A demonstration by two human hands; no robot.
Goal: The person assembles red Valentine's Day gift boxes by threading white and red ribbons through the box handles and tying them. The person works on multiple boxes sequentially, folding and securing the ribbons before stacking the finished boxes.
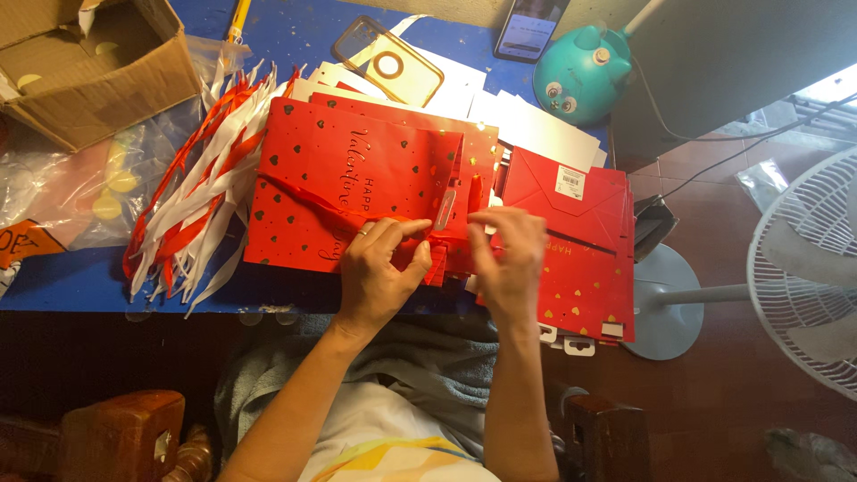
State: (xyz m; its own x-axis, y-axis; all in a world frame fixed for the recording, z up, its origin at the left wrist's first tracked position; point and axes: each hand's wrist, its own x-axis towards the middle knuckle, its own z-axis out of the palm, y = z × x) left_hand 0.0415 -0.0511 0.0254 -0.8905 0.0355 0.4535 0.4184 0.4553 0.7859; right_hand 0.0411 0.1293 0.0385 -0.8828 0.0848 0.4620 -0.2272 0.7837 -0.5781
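A flat red gift bag (pixel 357 170) with gold hearts lies on the blue table (pixel 295 36) in front of me. My left hand (pixel 379 272) pinches a red ribbon (pixel 312 203) that runs across the bag toward its top edge. My right hand (pixel 509 259) is next to it, fingers bent at the bag's top edge near a white hang tab (pixel 445 212). Whether it grips anything is unclear. A stack of more red bags (pixel 580 241) lies under and to the right of my right hand.
A bundle of red and white ribbons (pixel 201 178) lies left of the bag. A cardboard box (pixel 89 62) sits at far left, a phone case (pixel 388 62), a phone (pixel 531 27) and a teal toy-like gadget (pixel 580 76) at the back. A fan (pixel 803 268) stands right.
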